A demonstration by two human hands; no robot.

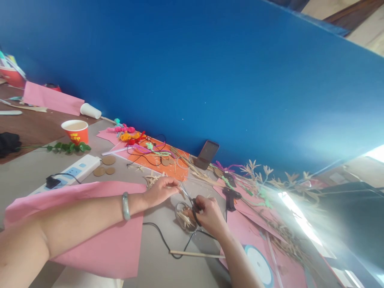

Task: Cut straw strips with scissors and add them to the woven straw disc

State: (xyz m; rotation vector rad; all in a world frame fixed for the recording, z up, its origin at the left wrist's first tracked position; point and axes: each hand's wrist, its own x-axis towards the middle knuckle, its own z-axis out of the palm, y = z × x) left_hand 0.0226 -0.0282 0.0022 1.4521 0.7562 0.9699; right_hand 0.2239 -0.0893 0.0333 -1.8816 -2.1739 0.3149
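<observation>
Perhaps a thin scrap [183,195], indistinct, between left hand [162,191] and scissors [195,205].

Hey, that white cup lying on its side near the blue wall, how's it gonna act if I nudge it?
The white cup would probably roll, since it lies on its rounded side. It looks thin-walled and disposable, so it's likely light and easily dented. The pink paper at its left end might hinder it that way.

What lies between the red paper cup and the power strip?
In the head view, a green leafy sprig lies between the red paper cup and the power strip.
</observation>
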